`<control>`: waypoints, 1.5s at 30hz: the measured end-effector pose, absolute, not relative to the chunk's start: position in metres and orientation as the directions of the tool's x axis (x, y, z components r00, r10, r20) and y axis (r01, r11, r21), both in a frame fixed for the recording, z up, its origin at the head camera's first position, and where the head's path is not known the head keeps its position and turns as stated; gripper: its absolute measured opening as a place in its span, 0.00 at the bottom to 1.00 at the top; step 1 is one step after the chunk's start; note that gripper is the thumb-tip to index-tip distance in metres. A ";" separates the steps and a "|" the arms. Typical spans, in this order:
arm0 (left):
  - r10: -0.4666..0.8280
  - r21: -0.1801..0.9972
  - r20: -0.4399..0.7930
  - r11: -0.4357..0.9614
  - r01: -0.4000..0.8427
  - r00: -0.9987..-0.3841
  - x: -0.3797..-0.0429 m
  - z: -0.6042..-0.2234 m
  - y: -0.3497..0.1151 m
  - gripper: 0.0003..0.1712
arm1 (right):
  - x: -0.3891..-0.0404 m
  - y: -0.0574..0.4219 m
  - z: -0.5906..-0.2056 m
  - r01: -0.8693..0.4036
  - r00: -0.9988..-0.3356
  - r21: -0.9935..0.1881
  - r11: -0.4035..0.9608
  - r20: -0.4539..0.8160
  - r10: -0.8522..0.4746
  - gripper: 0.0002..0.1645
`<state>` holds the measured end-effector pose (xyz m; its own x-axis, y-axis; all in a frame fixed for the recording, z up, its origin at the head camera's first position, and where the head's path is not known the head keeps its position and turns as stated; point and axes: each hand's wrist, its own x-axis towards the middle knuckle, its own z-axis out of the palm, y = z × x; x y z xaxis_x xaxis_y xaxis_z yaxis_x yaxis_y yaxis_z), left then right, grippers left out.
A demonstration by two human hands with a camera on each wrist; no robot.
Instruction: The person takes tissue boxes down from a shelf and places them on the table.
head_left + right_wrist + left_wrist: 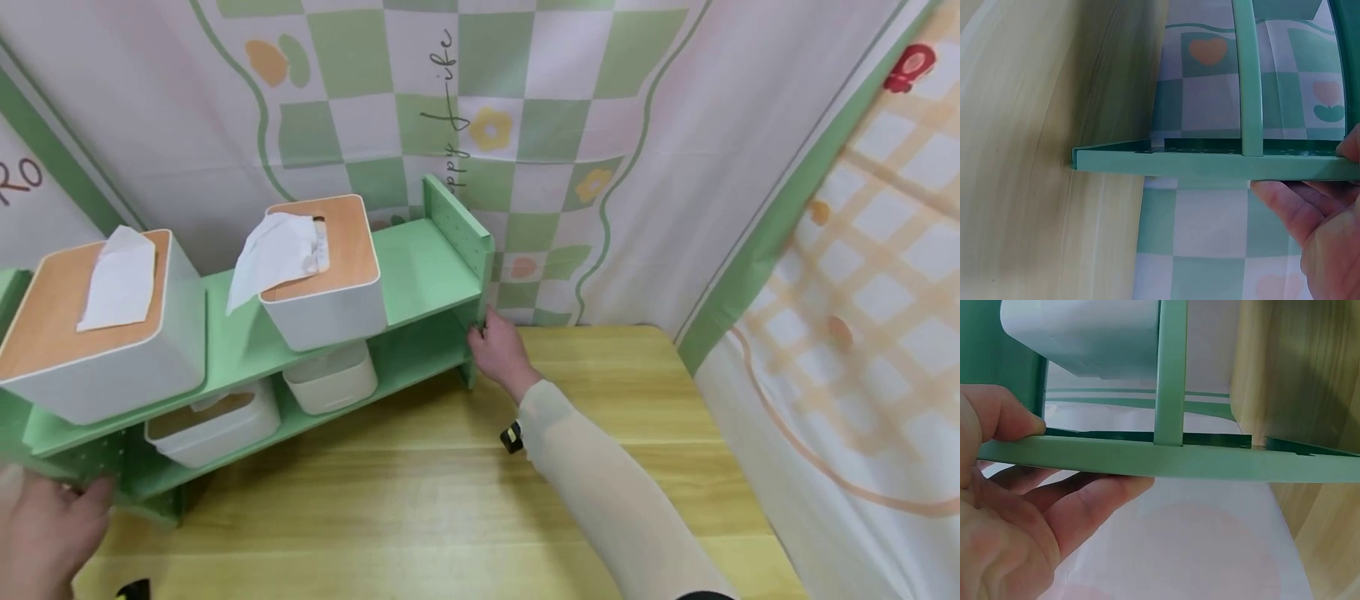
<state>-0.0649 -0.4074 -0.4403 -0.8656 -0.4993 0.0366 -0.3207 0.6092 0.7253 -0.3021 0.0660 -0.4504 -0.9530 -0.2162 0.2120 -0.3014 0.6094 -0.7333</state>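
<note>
A green two-tier shelf (427, 268) stands slanted over the wooden table; whether its feet touch the wood I cannot tell. My left hand (56, 525) grips its near-left side panel (1222, 464), thumb on the inner face and fingers outside. At the other end my right hand (501, 352) pinches the right side panel (1166, 165) the same way. Two white tissue boxes with wood-look lids sit on top, one at the left (112, 383) and one nearer the middle (330, 312), each with a tissue sticking out. On the lower tier are two white bins, a longer one (225, 437) and a smaller one (341, 385).
The wooden table (420, 500) extends in front and to the right of the shelf. Behind hangs a green-and-white checked curtain (487, 75). Another curtain with orange checks (847, 333) borders the table's right side.
</note>
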 end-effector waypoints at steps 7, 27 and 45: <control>-0.450 0.724 0.125 0.651 -0.229 -0.884 -0.069 -0.440 -0.403 0.34 | -0.299 0.074 -0.453 -0.300 -0.954 -0.730 0.614 0.221 -0.203 0.15; -0.341 0.663 0.193 0.737 -0.134 -0.920 -0.087 -0.436 -0.381 0.30 | -0.289 0.110 -0.454 -0.266 -0.962 -0.711 0.651 0.243 -0.128 0.17; -0.217 0.723 0.180 0.691 -0.021 -0.959 -0.105 -0.441 -0.369 0.33 | -0.278 0.141 -0.459 -0.280 -0.950 -0.666 0.691 0.298 -0.098 0.19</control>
